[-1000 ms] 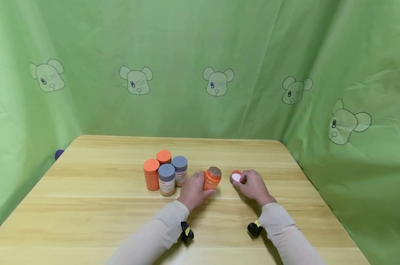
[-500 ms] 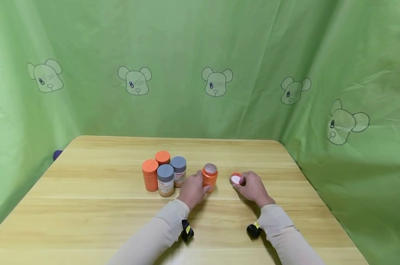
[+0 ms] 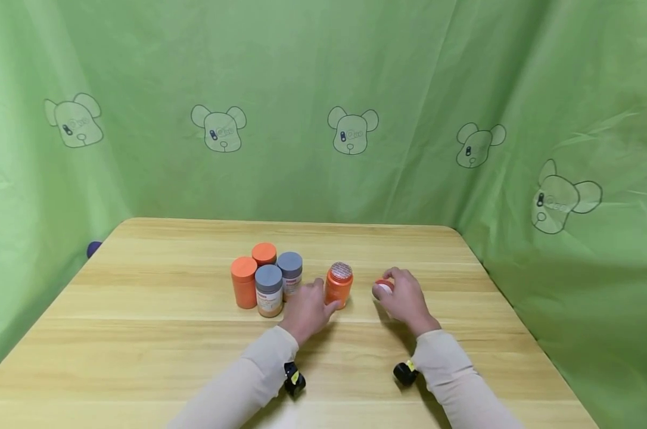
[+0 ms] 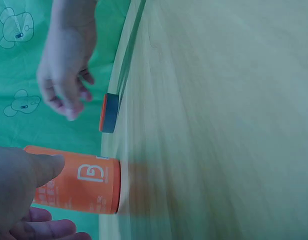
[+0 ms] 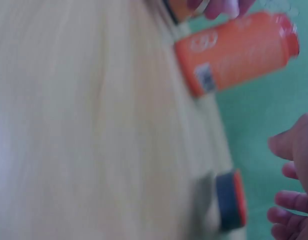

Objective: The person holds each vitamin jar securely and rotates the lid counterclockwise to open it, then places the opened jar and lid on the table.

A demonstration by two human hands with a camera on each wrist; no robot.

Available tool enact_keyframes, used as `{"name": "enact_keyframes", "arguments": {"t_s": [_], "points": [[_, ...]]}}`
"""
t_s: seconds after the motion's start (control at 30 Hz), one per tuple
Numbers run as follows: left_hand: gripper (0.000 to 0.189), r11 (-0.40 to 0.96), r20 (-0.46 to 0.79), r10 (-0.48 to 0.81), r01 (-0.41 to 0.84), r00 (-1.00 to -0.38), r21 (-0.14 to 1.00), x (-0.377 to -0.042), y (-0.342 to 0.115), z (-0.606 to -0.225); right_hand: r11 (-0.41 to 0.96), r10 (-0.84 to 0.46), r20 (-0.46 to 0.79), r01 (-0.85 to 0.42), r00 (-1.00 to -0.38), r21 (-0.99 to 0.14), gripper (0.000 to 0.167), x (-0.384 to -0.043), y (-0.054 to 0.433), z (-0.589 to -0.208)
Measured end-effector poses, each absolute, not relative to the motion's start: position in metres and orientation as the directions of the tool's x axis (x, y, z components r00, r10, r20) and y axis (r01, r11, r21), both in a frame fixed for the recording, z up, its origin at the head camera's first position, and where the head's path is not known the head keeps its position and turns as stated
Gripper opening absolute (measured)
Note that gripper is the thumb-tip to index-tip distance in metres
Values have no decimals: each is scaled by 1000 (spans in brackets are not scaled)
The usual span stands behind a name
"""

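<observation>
Pale wood-grain tabletop (image 3: 141, 363), green cloth (image 3: 291, 185) with animal faces hanging behind, uncapped orange bottle (image 3: 338, 291) upright, four capped jars (image 3: 268, 276) left of the bottle, left hand (image 3: 305, 312) beside it, empty, fingers loosely spread, right hand (image 3: 407, 299) empty, fingers relaxed, above the upturned lid (image 4: 111, 113) at the bottle's right.

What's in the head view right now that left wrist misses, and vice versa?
Only head: the four lidded jars, the black wrist cameras, and the silvery seal on top of the uncapped orange jar.

Only left wrist: the jar's large white logo, plainly readable, and a visible gap between the right hand and the cap.

Both: the uncapped jar, the left hand beside it, the right hand, cap, table, and green curtain with printed animal faces.
</observation>
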State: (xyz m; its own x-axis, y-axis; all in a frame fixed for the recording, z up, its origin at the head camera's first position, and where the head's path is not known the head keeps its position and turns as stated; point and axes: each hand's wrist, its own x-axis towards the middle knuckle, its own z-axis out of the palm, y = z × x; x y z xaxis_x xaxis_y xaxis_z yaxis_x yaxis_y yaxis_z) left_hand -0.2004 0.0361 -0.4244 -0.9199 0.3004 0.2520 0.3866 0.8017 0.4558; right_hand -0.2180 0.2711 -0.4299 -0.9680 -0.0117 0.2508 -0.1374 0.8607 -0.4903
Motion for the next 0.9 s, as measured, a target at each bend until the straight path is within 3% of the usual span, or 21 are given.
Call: {"name": "enact_keyframes", "arguments": {"t_s": [0.27,0.5,0.73,0.9], "points": [[47,782,302,305,419,-903,462,-185,12,-420,739,-52,464,-347,-884,-578,27,-210,224,-400],[45,750,338,326,459,-883,477,-169,-11,-415,657,-171,614,-553,-771,-512,26,-206,177,-384],[48,745,407,332,502,-851,441,-161,-29,-417,633,-294,607,-626,-739,-456,32,-206,142,-382],[45,742,418,327,504,-848,442,-159,-35,-421,645,-376,503,-610,-778,-461,49,-210,128,-388]]}}
